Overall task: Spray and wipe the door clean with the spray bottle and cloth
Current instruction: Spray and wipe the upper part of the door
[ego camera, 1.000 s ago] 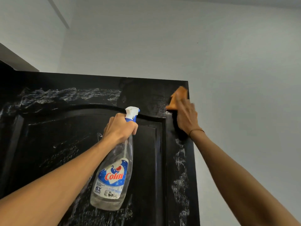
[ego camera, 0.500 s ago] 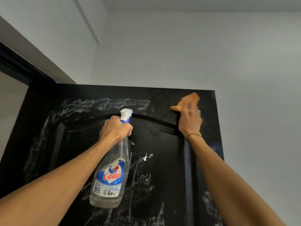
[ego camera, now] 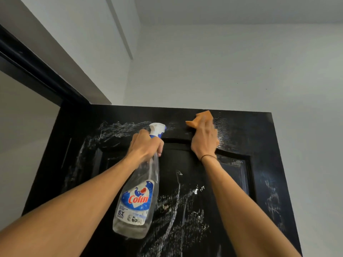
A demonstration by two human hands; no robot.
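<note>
My left hand [ego camera: 146,145] grips the spray bottle [ego camera: 138,199] neck, bottle upright, nozzle toward the door [ego camera: 259,145], my right hand [ego camera: 204,141] presses the cloth [ego camera: 201,119] flat near its top

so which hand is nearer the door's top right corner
Right. The right hand presses the orange cloth on the black door nearer that corner; the left hand is farther left.

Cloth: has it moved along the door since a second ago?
Yes. The cloth went left along the door's top rail, from the right edge toward the middle.
</note>
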